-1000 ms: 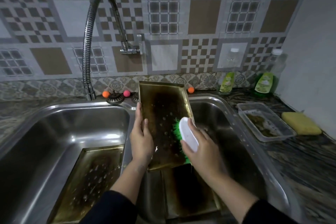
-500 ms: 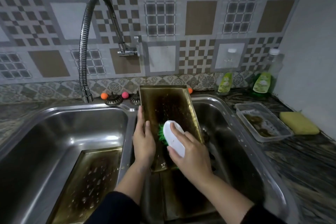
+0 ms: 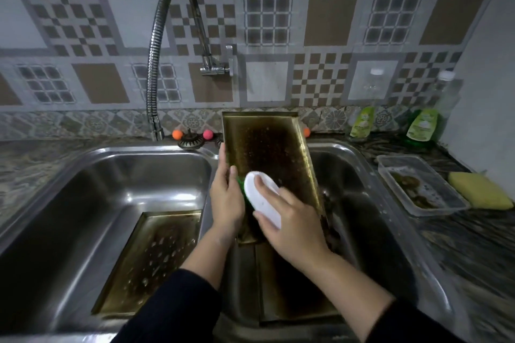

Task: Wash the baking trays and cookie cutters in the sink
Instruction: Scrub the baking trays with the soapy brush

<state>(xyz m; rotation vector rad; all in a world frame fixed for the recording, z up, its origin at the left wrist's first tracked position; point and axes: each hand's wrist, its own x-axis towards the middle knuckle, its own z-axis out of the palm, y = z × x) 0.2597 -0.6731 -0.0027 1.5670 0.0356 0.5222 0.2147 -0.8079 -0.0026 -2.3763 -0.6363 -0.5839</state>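
Your left hand steadies the tray you are scrubbing: fingers straight and together, laid flat along its left edge, thumb hidden behind. The tray stands tilted over the right basin, its far end leaning up past your fingertips toward the wall. Your right hand grips the brush, fingers curled over its white back, green bristles pressed to the tray's dark surface just beside your left hand.

Below your right wrist a second tray lies flat in the same basin. Left of your left forearm a third tray lies on the floor of the left basin, wet and stained.

Beyond your left hand the tap arches over the left basin. Well to the right of your right hand sit a clear tub and, just past it, a yellow sponge; two green soap bottles stand farther back by the wall.
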